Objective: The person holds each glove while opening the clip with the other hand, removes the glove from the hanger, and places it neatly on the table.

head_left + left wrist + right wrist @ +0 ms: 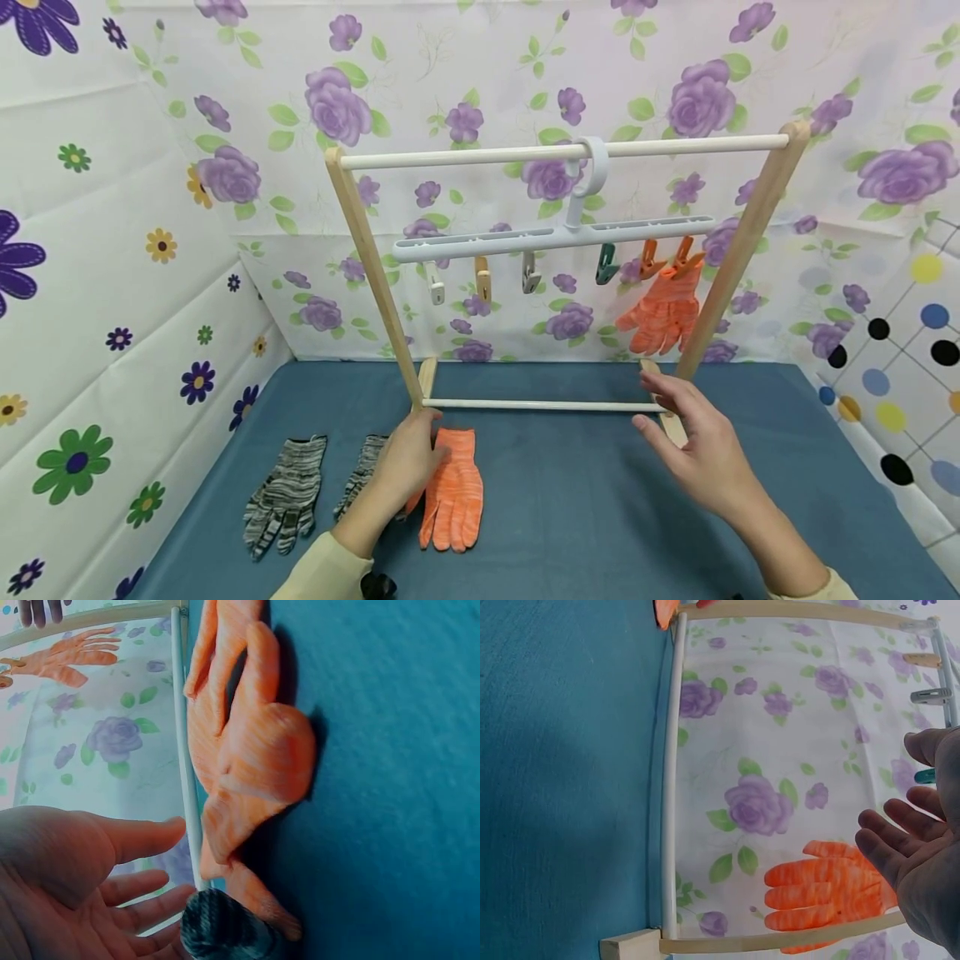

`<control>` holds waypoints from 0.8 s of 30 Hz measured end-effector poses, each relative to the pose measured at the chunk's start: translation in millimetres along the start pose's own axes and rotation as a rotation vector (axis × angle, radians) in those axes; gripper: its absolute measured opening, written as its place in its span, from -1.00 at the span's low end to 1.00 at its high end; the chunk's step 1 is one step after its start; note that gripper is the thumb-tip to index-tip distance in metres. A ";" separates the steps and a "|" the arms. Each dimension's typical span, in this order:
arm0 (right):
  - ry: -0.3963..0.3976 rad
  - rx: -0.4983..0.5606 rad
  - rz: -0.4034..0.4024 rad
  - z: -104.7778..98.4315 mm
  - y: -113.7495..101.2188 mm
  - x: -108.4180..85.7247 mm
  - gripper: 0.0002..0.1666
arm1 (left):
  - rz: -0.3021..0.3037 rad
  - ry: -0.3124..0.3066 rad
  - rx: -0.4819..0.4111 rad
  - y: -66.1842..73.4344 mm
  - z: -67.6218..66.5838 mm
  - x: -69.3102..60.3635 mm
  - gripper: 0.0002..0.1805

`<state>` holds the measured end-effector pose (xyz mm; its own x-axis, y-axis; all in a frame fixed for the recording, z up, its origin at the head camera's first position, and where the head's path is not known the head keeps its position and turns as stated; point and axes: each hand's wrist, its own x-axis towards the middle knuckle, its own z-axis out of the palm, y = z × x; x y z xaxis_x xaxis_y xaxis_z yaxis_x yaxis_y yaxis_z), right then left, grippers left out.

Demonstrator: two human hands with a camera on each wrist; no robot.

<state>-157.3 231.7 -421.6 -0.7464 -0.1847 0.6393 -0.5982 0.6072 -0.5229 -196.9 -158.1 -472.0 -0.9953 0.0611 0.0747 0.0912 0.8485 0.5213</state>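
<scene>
My left hand [408, 454] hovers above the gloves near the rack's left foot, its fingers loosely extended and holding nothing. An orange knit glove [453, 492] lies flat just right of it. Under the hand, a grey-and-black glove [366, 467] is partly covered, and a sliver of more orange fabric shows. Another grey-and-black glove [287, 493] lies farther left. My right hand [705, 450], with spread fingers and nothing in them, is raised before the rack's right foot. Behind and above it, an orange glove [663, 308] hangs from an orange clothespin [684, 257].
A wooden rack with a white top bar [465, 157] carries a pale hanger [510, 242]. Several clothespins dangle from it, including a green one [606, 265] and a grey one [530, 273]. The rack's lower bar [540, 406] crosses low above the blue table [555, 500].
</scene>
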 end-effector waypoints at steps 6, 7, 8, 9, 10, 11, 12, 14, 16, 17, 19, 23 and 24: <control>0.009 0.008 -0.004 -5.8 0.1 1.5 -0.12 | 0.032 0.024 0.023 7.3 -1.9 2.7 -0.41; 0.010 0.008 -0.005 -6.9 -0.1 1.8 -0.12 | 0.034 0.022 0.018 8.9 -2.5 3.0 -0.41; 0.010 0.006 -0.003 -7.9 -0.4 2.1 -0.13 | 0.040 0.021 0.010 10.7 -3.1 3.3 -0.41; 0.010 0.002 0.004 -9.1 -0.9 2.5 -0.14 | 0.043 0.021 0.002 12.3 -3.6 3.7 -0.41; 0.011 0.001 0.004 -10.2 -1.3 2.8 -0.15 | 0.051 0.024 -0.003 14.3 -4.2 3.8 -0.41; 0.013 -0.004 0.008 -11.3 -1.5 3.0 -0.16 | 0.062 0.026 -0.012 16.2 -4.6 4.1 -0.41; 0.014 -0.010 0.013 -12.5 -1.7 3.2 -0.17 | 0.073 0.029 -0.020 18.3 -5.1 4.5 -0.41; 0.019 -0.020 0.013 -14.6 -2.0 3.6 -0.18 | 0.088 0.032 -0.038 23.0 -5.2 5.3 -0.41; 0.023 -0.026 0.007 -16.4 -2.3 4.0 -0.18 | 0.111 0.037 -0.057 28.5 -5.3 6.2 -0.41; 0.027 -0.028 0.004 -17.3 -2.5 4.3 -0.18 | 0.122 0.038 -0.070 31.3 -5.3 6.9 -0.41; 0.030 -0.031 -0.009 -18.7 -2.9 4.9 -0.17 | 0.142 0.041 -0.081 37.7 -5.5 8.3 -0.41; 0.039 -0.025 -0.033 -21.0 -3.9 5.9 -0.14 | 0.198 0.042 -0.126 51.5 -5.9 12.7 -0.42; 0.040 -0.025 -0.035 -21.6 -3.9 6.1 -0.13 | 0.215 0.043 -0.132 55.1 -5.8 14.0 -0.42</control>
<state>-153.2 244.8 -403.5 -0.7125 -0.1758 0.6793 -0.6161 0.6202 -0.4856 -205.6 -113.6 -437.3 -0.9506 0.2080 0.2303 0.3068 0.7420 0.5961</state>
